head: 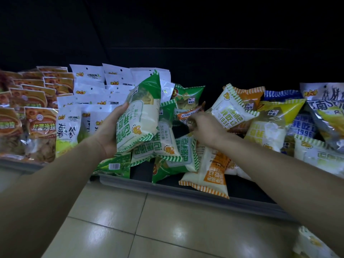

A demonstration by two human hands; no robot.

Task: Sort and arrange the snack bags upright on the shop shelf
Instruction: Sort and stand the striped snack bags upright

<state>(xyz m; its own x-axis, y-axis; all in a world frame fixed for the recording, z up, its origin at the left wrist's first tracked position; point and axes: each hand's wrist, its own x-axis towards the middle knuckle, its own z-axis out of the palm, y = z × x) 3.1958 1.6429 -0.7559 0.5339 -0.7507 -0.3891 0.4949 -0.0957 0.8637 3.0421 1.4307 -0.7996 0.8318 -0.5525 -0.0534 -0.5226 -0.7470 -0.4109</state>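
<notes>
Fingers of the left hand [109, 127] wrap the side of a green bag [138, 116], holding it up and tilted above the pile, while the right hand [203, 125] reaches into the heap; it is blurred, and I cannot tell whether it pinches the orange bag [189, 112] at its fingertips or only touches it. More green bags [167, 151] lie flat and crossed under the held one, and an orange-striped bag [210, 170] hangs over the front lip of the shelf [186, 190]. To do this well, I'd say, stand the green bag on its bottom seam and lean it against the tidy white bags [89, 94] to the left, which already stand in rows and would brace it. Open room is scarce: a dark bare patch of shelf shows low in the middle between fallen bags. The overhanging bag looks likely to slip to the tiled floor [130, 220] if nudged, so it wants pulling back early. Yellow bags [270, 127] crowd the right.
</notes>
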